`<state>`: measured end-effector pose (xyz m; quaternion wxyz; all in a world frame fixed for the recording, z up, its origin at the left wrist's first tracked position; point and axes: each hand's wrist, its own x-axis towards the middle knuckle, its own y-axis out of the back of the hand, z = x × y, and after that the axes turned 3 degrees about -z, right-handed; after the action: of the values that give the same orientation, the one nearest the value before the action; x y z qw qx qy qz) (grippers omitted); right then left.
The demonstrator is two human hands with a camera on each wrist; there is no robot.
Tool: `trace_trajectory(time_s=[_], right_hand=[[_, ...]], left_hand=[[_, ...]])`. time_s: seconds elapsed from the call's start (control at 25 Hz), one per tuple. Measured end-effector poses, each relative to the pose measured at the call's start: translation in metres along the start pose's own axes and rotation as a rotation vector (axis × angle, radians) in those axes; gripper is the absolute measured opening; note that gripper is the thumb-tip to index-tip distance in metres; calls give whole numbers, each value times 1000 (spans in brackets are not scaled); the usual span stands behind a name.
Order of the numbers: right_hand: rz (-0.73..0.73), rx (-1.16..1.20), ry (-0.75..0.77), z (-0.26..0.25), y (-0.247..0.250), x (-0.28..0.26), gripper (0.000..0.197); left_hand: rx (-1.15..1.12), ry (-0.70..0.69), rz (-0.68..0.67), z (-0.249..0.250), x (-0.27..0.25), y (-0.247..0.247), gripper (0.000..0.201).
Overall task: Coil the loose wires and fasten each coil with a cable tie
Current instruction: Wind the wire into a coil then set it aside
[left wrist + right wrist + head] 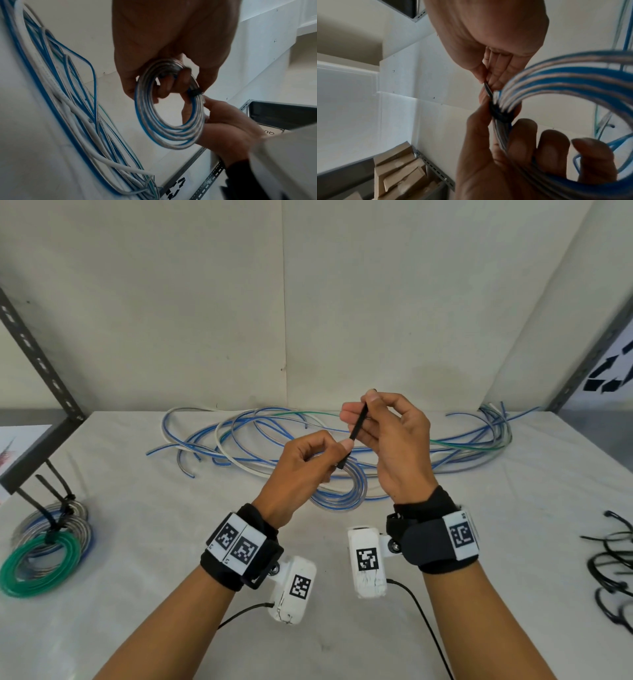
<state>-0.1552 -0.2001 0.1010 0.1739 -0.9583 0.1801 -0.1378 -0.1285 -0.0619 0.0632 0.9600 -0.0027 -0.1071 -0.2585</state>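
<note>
My left hand (329, 453) grips a small coil of blue and clear wire (342, 494) above the table, its fingers (180, 79) curled through the coil (171, 121). A black cable tie (358, 422) is looped round the coil's strands (500, 115). My right hand (359, 412) pinches the tie's free tail (488, 88) between thumb and fingers, just above and right of the left hand. The tail runs up at a slant from the coil. In the right wrist view the left hand (513, 155) is below, holding the coil (573, 75).
Loose blue, white and green wires (260, 433) sprawl across the back of the white table (171, 594). Tied coils (44, 546) lie at the left edge under a metal shelf upright (37, 361). Spare black cable ties (613, 563) lie at the right edge.
</note>
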Motion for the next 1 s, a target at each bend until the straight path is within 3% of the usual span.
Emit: trace_trajectory(time_s=[0.2,0.44,0.6,0.84,1.0], right_hand=[[8,-32,109,-2,-5,-4,13],[51,-13,107,-3,2,-2,12],[32,19,55,-3,3,1,11],[51,173,-216,6,11,7,12],[-23,99,-97,4,8,8,14]], left_hand=[[11,-40,5,-3,2,2,30],[-36,19,-26,-7,5,-8,24],[-36,12,-11,-7,4,-11,19],[-57,2,-10,-14,3,-14,23],[-91,11,-29,-6,6,-6,28]])
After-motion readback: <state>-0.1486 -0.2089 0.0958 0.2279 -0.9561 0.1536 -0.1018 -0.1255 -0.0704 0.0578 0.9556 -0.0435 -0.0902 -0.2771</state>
